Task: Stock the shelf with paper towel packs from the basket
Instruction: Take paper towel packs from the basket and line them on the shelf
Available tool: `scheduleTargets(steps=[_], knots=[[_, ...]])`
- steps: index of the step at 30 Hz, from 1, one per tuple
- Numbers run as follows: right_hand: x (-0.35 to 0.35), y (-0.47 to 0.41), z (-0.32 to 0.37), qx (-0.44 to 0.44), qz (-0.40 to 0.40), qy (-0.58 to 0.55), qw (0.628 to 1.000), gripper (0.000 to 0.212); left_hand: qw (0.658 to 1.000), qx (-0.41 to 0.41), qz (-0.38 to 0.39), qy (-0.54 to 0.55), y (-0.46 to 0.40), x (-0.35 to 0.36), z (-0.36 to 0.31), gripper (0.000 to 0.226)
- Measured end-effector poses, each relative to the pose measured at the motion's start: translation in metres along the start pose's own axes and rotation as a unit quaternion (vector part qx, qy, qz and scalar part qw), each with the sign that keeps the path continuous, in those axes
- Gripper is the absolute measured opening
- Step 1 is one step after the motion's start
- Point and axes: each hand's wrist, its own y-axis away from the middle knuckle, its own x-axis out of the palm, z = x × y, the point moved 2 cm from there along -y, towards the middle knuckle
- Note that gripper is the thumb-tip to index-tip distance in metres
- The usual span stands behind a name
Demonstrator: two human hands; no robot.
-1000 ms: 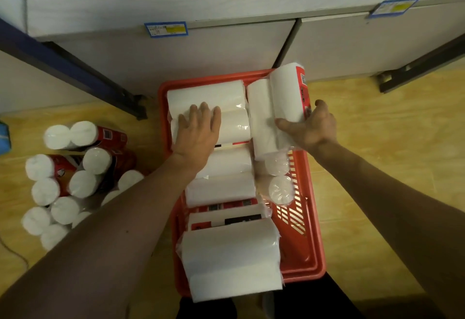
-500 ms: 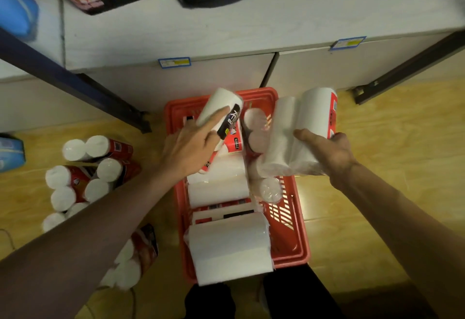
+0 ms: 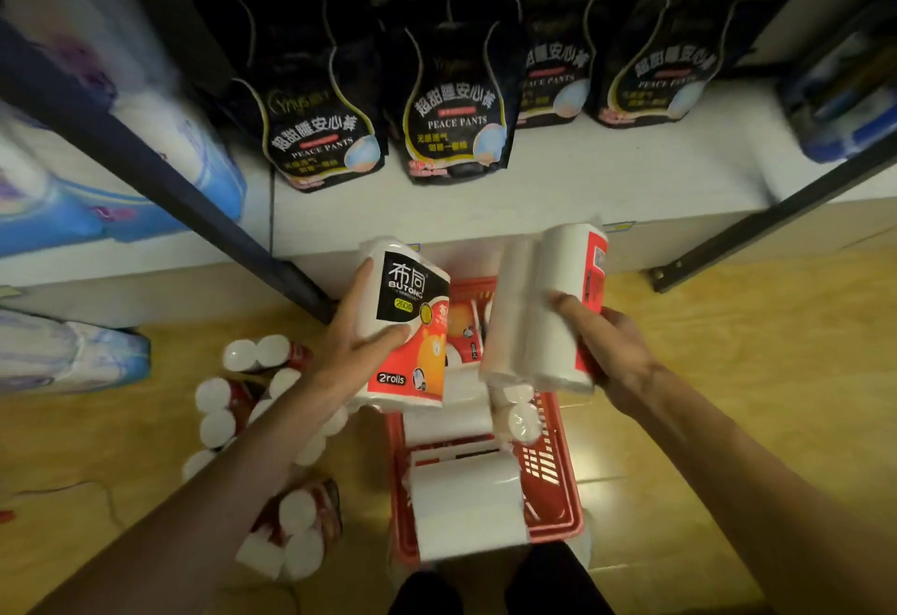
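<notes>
Two paper towel packs are held up above the red basket [image 3: 558,483], in front of the white shelf [image 3: 558,177]. The left hand [image 3: 349,347] grips a two-roll pack [image 3: 407,323] with its printed face up, black label at the top and orange below; the thumb lies across the front and the fingers curl around the left side. The right hand [image 3: 611,347] holds a second pack [image 3: 539,308] showing mostly plain white wrap with a red strip along its right edge; the thumb presses on the front and the fingers wrap behind.

Below them the basket sits on the wooden floor [image 3: 728,396] and holds more packs: a large white one [image 3: 466,507] lies across its near end, others lie behind it, and one [image 3: 519,415] stands on end against the right wall. Part of the right side of the basket floor is bare.

On the floor to the left of the basket lies a loose cluster of packs [image 3: 242,386], round roll ends facing up. On the shelf stand black pouches [image 3: 451,99] in a row towards the back. Blue and white packages [image 3: 121,177] fill the bay to the left.
</notes>
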Motion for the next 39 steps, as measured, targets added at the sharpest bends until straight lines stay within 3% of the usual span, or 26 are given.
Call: scheduleTargets(steps=[4, 12, 20, 22, 26, 35, 39], knots=[[0.007, 0.043, 0.042, -0.031, 0.014, 0.014, 0.999, 0.033, 0.998, 0.040, -0.022, -0.029, 0.033, -0.039, -0.056, 0.083], [0.023, 0.144, 0.130, -0.171, 0.026, 0.157, 0.972, 0.060, 0.995, 0.066, -0.065, -0.038, 0.103, -0.093, -0.163, 0.080], [0.018, 0.234, 0.227, -0.254, 0.044, 0.168, 0.951, 0.054, 0.990, 0.125, -0.062, 0.032, 0.173, -0.123, -0.266, 0.072], [0.015, 0.256, 0.250, -0.274, 0.047, 0.163, 0.946, 0.053, 0.987, 0.144, -0.052, 0.050, 0.186, -0.130, -0.291, 0.073], [0.004, 0.297, 0.297, -0.319, 0.038, 0.139, 0.937, 0.029, 0.976, 0.214, -0.041, 0.029, 0.208, -0.148, -0.347, 0.078], [-0.017, 0.380, 0.386, -0.387, 0.017, 0.029, 0.921, 0.023, 0.945, 0.324, -0.011, 0.048, 0.257, -0.176, -0.462, 0.083], [-0.026, 0.413, 0.410, -0.372, 0.030, -0.057, 0.926, 0.025, 0.931, 0.359, -0.004, 0.059, 0.269, -0.178, -0.499, 0.082]])
